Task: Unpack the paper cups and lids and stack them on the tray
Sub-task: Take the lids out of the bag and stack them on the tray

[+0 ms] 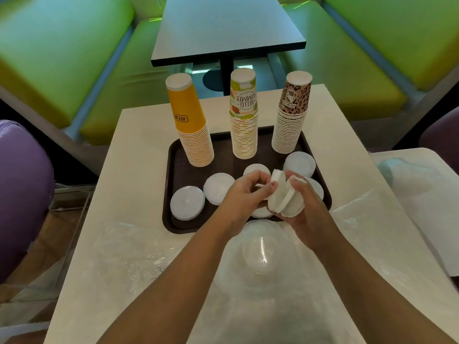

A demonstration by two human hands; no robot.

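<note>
Head view looks down on a pale desk (139, 155) carrying a dark brown tray (173, 155); three upside-down cup stacks stand along the tray's 12 o'clock edge; the yellow stack (192, 125) at 11 o'clock reads "HEY" and then cuts off; the middle stack (244, 115) reads "HELLO SUMMER" among fruit prints; the leopard-print stack (292, 112) at 1 o'clock bears small writing too fine to read; white lids (187, 202) lie in low piles across the tray's near half; the right hand (301, 209) grasps a bundle of lids (283, 197) on edge over the tray's 6 o'clock edge; the left hand (244, 192) pinches that bundle's end; crumpled clear wrapping (260, 256) covers the near desk; green benches (64, 58) and a dark table (223, 28) stand beyond.
</note>
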